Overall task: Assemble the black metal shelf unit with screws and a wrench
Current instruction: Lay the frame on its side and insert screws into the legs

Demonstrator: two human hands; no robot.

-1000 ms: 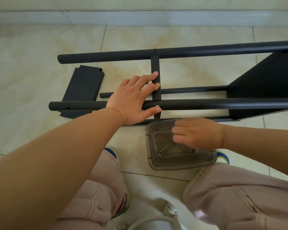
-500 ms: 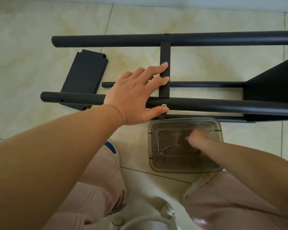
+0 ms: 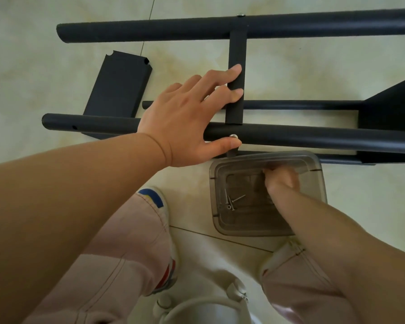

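Lying across the upper half of the frame on pale floor tiles (image 3: 45,54): black metal shelf frame (image 3: 313,139), tubes running left to right. Far tube (image 3: 150,31) near the top edge, near tube (image 3: 325,137) across the middle, short crossbar (image 3: 237,50) joining the two, thinner rod (image 3: 302,105) between them. Attached at the right edge of the frame, a black shelf panel (image 3: 393,113). Resting loose at upper left, a second black panel (image 3: 118,85), its lower end tucked behind the near tube.

Spread flat over the near tube at centre: left hand (image 3: 185,122), fingers straight, two fingertips (image 3: 236,91) touching the crossbar, thumb lying along the tube's lower side just beside a silver screw head (image 3: 233,136) seated in the tube. Visible near the tube's left end, one small open hole (image 3: 74,127).

Sitting below the frame at centre right, a clear plastic container (image 3: 318,181), touching or nearly touching the frame's lowest rod. Reaching down inside it, right hand (image 3: 282,181), fingers curled under and blurred; cannot tell whether anything is pinched between them. Scattered in the container's left part, a few loose screws (image 3: 230,202), apart from that hand.

Filling the bottom of the frame: knees in pale pink trousers (image 3: 126,253), a white shoe (image 3: 154,199) with a blue and yellow toe patch at lower centre left, and a white rounded object (image 3: 197,307) at the bottom edge, too cropped to identify.
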